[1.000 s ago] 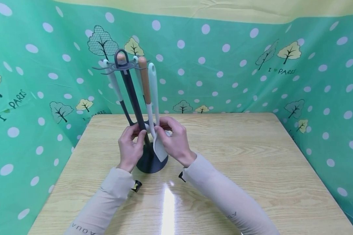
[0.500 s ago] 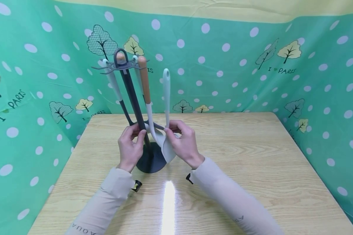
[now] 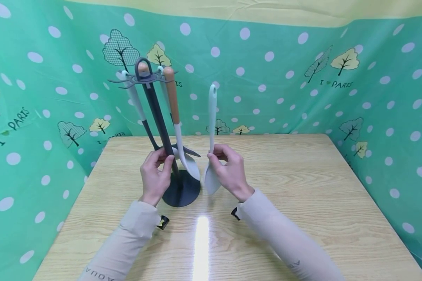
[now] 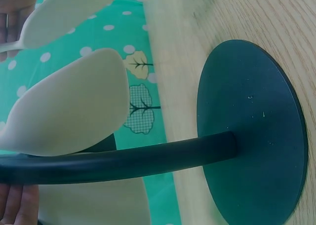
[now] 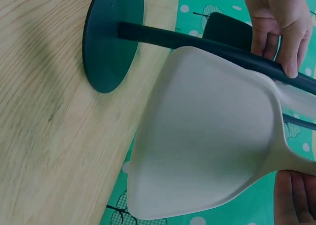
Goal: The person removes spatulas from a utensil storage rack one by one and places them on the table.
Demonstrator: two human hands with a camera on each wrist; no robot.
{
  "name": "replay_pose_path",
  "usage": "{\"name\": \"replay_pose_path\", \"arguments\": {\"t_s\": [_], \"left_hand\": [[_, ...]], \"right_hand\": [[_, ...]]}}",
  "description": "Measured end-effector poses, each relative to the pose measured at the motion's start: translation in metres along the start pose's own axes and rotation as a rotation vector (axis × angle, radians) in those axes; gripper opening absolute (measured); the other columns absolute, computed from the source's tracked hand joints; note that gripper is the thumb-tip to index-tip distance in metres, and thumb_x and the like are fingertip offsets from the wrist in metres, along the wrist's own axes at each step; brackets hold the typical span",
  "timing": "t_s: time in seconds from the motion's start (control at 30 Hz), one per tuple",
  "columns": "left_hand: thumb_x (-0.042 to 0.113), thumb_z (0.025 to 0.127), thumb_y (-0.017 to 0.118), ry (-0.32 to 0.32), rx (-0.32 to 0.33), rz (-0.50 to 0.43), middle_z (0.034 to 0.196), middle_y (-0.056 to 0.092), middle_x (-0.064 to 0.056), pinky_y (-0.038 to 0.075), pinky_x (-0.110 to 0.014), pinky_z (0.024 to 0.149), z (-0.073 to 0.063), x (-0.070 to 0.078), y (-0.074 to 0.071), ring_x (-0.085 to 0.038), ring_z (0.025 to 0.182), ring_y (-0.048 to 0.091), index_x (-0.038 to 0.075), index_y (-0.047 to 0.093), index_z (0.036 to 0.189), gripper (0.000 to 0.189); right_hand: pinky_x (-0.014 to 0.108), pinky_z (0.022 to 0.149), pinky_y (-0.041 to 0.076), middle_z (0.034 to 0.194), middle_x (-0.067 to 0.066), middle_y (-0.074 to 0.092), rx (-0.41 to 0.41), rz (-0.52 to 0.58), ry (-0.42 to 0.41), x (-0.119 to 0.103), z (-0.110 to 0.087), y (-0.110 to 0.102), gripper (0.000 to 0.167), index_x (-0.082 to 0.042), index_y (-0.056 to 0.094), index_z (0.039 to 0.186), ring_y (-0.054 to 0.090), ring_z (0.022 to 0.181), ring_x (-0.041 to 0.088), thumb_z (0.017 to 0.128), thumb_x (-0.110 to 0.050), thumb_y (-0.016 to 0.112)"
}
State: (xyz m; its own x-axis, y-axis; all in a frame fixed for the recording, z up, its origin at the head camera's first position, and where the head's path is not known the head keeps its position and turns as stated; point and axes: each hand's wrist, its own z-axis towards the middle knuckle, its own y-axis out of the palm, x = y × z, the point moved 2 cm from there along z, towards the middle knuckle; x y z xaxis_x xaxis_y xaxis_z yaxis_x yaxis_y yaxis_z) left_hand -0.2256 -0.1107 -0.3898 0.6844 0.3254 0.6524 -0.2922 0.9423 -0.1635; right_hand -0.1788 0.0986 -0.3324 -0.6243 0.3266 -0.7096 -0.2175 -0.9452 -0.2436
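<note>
My left hand grips the black pole of an upright utensil stand, low on the pole; its round base sits on the table. To the right of the stand, my right hand pinches a turner by its lower shaft. The turner has a mint handle with a hole and a wide pale blade, upright and apart from the stand. Part of that blade is hidden behind my fingers in the head view. A wooden-handled white utensil with a spoon-like head hangs nearest it.
Several more utensils hang from the stand's hooked ring, among them a grey-handled one with a black lower part. The wood-grain table reaches back to a green dotted curtain at the rear and sides.
My right hand has moved right with the turner, drawing it away from the stand and the wooden-handled utensil. The left hand has stayed on the pole.
</note>
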Motion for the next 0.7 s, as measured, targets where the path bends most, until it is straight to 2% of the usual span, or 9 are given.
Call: {"name": "replay_pose_path", "arguments": {"t_s": [0.2, 0.37, 0.47, 0.6, 0.7], "left_hand": [[-0.006, 0.084, 0.068, 0.005, 0.012, 0.009, 0.089, 0.065, -0.017, 0.053, -0.014, 0.076, 0.001, 0.004, 0.001, -0.025, 0.08, 0.062, -0.007, 0.067, 0.102, 0.018], [-0.013, 0.082, 0.066, 0.021, 0.012, 0.021, 0.087, 0.063, -0.023, 0.053, -0.014, 0.076, 0.005, 0.023, 0.0, -0.032, 0.077, 0.061, -0.013, 0.064, 0.099, 0.018], [-0.015, 0.081, 0.066, 0.023, 0.014, 0.026, 0.086, 0.062, -0.025, 0.053, -0.015, 0.076, 0.006, 0.031, -0.001, -0.033, 0.076, 0.061, -0.014, 0.063, 0.099, 0.018], [-0.013, 0.082, 0.067, 0.02, 0.013, 0.031, 0.087, 0.063, -0.022, 0.052, -0.014, 0.076, 0.004, 0.021, 0.0, -0.031, 0.077, 0.061, -0.011, 0.065, 0.1, 0.019], [-0.01, 0.082, 0.069, 0.017, 0.014, 0.028, 0.089, 0.064, -0.018, 0.052, -0.013, 0.076, 0.002, 0.008, 0.0, -0.027, 0.079, 0.062, -0.008, 0.066, 0.102, 0.02]], "right_hand": [[0.038, 0.072, 0.058, 0.086, 0.022, 0.065, 0.009, -0.014, 0.049, 0.002, -0.002, -0.007, 0.011, 0.011, 0.062, 0.095, 0.065, 0.076, 0.032, 0.084, 0.013, 0.062], [0.038, 0.073, 0.058, 0.086, 0.022, 0.065, 0.017, -0.026, 0.079, 0.008, -0.004, -0.013, 0.012, 0.009, 0.062, 0.096, 0.065, 0.076, 0.032, 0.084, 0.012, 0.063], [0.038, 0.073, 0.058, 0.087, 0.02, 0.066, 0.015, -0.029, 0.081, 0.025, -0.008, -0.015, 0.012, 0.007, 0.063, 0.097, 0.065, 0.077, 0.031, 0.085, 0.01, 0.064], [0.035, 0.073, 0.058, 0.09, 0.016, 0.067, 0.006, -0.057, 0.084, 0.048, -0.015, -0.019, 0.013, 0.004, 0.064, 0.1, 0.065, 0.079, 0.027, 0.087, 0.005, 0.065], [0.032, 0.074, 0.058, 0.091, 0.013, 0.068, 0.011, -0.072, 0.104, 0.056, -0.018, -0.025, 0.012, 0.002, 0.064, 0.101, 0.066, 0.08, 0.024, 0.088, 0.0, 0.065]]}}
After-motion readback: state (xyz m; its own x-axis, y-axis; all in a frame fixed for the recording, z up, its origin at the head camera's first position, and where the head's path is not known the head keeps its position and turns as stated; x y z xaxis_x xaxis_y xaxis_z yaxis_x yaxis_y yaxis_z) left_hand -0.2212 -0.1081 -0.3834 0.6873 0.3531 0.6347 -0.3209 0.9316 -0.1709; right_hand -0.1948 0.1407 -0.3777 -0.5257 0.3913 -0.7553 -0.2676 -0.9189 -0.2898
